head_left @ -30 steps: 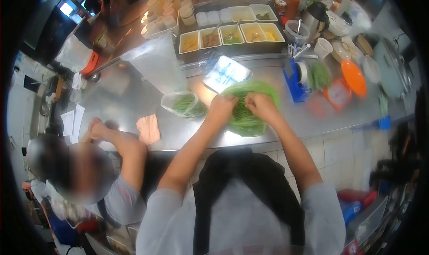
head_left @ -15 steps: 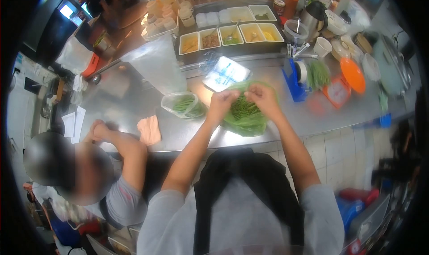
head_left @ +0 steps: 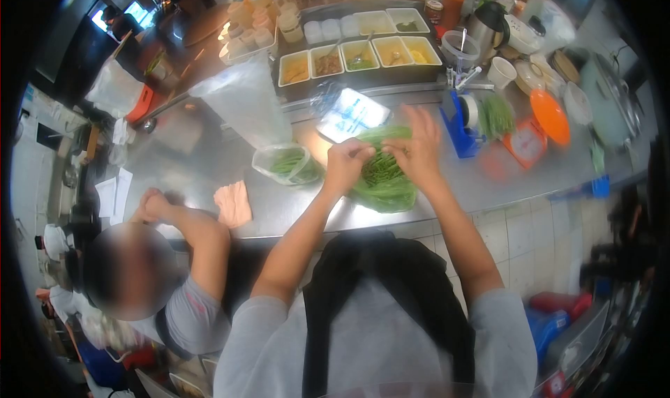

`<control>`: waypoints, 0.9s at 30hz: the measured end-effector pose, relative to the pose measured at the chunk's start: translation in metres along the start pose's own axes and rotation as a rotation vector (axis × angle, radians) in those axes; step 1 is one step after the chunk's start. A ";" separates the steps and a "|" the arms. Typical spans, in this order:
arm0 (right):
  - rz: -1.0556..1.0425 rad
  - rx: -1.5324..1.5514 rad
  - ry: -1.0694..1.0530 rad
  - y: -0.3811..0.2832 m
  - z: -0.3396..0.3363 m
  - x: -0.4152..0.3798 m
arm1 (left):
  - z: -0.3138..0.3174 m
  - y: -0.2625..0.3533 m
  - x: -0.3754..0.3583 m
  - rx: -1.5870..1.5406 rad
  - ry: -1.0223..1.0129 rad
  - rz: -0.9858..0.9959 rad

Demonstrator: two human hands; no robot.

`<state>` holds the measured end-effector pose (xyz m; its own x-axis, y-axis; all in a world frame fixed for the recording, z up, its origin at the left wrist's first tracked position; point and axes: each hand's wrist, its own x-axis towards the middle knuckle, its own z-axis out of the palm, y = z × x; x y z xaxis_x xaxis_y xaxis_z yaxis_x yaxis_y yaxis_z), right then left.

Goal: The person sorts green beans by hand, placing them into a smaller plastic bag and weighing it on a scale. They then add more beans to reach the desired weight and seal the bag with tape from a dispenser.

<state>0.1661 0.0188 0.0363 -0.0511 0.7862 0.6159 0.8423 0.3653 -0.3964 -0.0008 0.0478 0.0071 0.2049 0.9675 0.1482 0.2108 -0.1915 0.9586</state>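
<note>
A green plastic bag of green beans (head_left: 382,185) lies on the steel counter (head_left: 209,161) straight in front of me. My left hand (head_left: 345,165) is closed on the bag's top edge at its left side. My right hand (head_left: 419,149) rests on the bag's right side with its fingers spread and pointing upward; its thumb and forefinger pinch the bag's rim. A second, clear bag of green beans (head_left: 286,163) sits just left of my left hand.
A plastic-covered tablet (head_left: 352,115) lies behind the bag. Food trays (head_left: 361,53) line the back. A blue tape dispenser (head_left: 460,122), loose beans (head_left: 497,115) and an orange lid (head_left: 551,117) are at right. Another person (head_left: 150,272) leans on the counter at left, beside a pink cloth (head_left: 232,201).
Both my hands have lifted the bag's top edge upward, away from me. My right hand's fingers have spread open. The person at left has barely moved.
</note>
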 end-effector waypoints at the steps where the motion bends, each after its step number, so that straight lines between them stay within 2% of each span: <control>1: 0.033 0.034 0.037 0.001 0.002 -0.002 | 0.002 0.000 0.000 -0.001 -0.006 0.001; 2: 0.037 0.031 0.039 0.007 0.008 -0.006 | 0.004 -0.001 0.001 -0.144 -0.013 -0.036; 3: 0.207 0.328 -0.081 0.016 0.017 -0.012 | 0.006 -0.001 0.002 -0.288 -0.017 -0.074; 4: 0.376 0.628 -0.203 0.020 0.022 -0.014 | 0.008 -0.003 0.003 -0.288 -0.017 -0.073; 5: 0.375 0.628 -0.203 0.026 0.025 -0.015 | 0.010 -0.008 0.005 -0.032 -0.018 0.014; 6: 0.557 0.748 -0.160 0.028 0.027 -0.015 | 0.013 -0.015 0.005 0.225 -0.017 0.100; 7: 0.740 0.865 -0.116 0.030 0.028 -0.015 | 0.015 -0.023 0.005 0.226 -0.013 0.099; 9: 0.694 0.910 -0.051 0.034 0.029 -0.014 | 0.019 -0.036 0.003 0.727 -0.089 0.313; 11: 0.649 0.952 0.020 0.036 0.027 -0.014 | 0.017 -0.048 0.005 0.759 -0.108 0.322; 12: 0.642 0.796 -0.117 0.035 0.023 -0.014 | 0.015 -0.042 0.007 0.790 -0.128 0.333; 13: 0.633 0.638 -0.251 0.034 0.021 -0.013 | 0.014 -0.036 0.009 0.790 -0.132 0.338; 15: 0.558 0.716 -0.263 0.036 0.034 -0.018 | 0.010 -0.016 0.012 0.509 -0.003 0.315; 16: 0.479 0.793 -0.279 0.034 0.040 -0.020 | 0.008 0.001 0.012 0.511 -0.005 0.313; 17: 0.479 0.797 -0.279 0.030 0.041 -0.017 | 0.006 0.019 0.012 0.383 -0.004 0.261; 18: 0.422 0.707 -0.274 0.024 0.039 -0.012 | 0.004 0.028 0.013 0.255 -0.001 0.211; 19: 0.363 0.616 -0.269 0.021 0.038 -0.008 | 0.002 0.027 0.015 0.256 0.002 0.213; 22: 0.379 0.629 -0.291 0.018 0.039 0.001 | -0.004 0.016 0.019 0.237 -0.002 0.156; 24: 0.322 0.594 -0.337 0.018 0.038 0.003 | -0.009 0.010 0.019 0.463 0.032 0.305; 25: 0.268 0.557 -0.380 0.018 0.038 0.004 | -0.012 0.008 0.020 0.463 0.033 0.305; 27: 0.281 0.535 -0.386 0.016 0.034 0.003 | -0.016 0.002 0.020 -0.134 -0.184 -0.343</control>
<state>0.1610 0.0441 0.0089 -0.1408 0.9705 0.1958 0.4777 0.2399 -0.8451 -0.0117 0.0693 0.0160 0.3142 0.9235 -0.2199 0.1730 0.1720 0.9698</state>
